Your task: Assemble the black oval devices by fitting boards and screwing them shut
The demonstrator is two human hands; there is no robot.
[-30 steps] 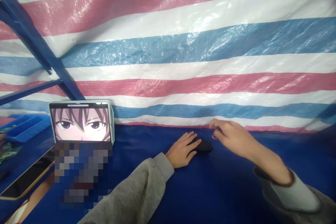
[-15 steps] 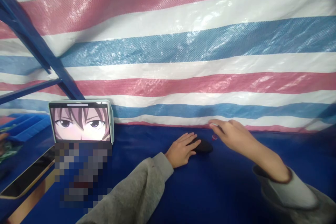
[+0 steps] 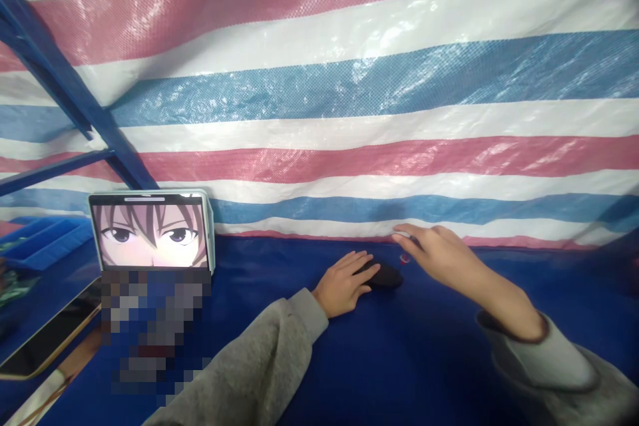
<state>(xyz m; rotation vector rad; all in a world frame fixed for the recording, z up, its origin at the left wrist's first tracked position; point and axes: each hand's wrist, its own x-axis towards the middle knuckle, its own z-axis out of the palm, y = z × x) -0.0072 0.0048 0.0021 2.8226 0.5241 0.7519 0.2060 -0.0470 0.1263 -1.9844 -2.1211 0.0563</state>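
Note:
A black, rounded thing shaped like a computer mouse (image 3: 387,275) lies on the blue table. My left hand (image 3: 345,283) holds its left end, fingers over the top and thumb on the near side. Just right of it, my right hand (image 3: 436,254) hovers over the table, thumb and fingers pinched together. A small dark bit shows between those fingertips, too little to name. Below them, close to the mouse's right end, sits a tiny red and white piece (image 3: 404,259).
A tablet (image 3: 150,233) playing a cartoon stands at the left, with a phone (image 3: 52,333) before it. Blue bins (image 3: 47,243) are further left. Another person's arm (image 3: 50,389) reaches in at lower left. A striped tarp (image 3: 349,93) hangs behind, beside a blue metal frame (image 3: 94,116).
The other person's arm at lower left has shifted, and a light sleeve now shows. The view has moved slightly; my two hands keep nearly the same pose around the mouse.

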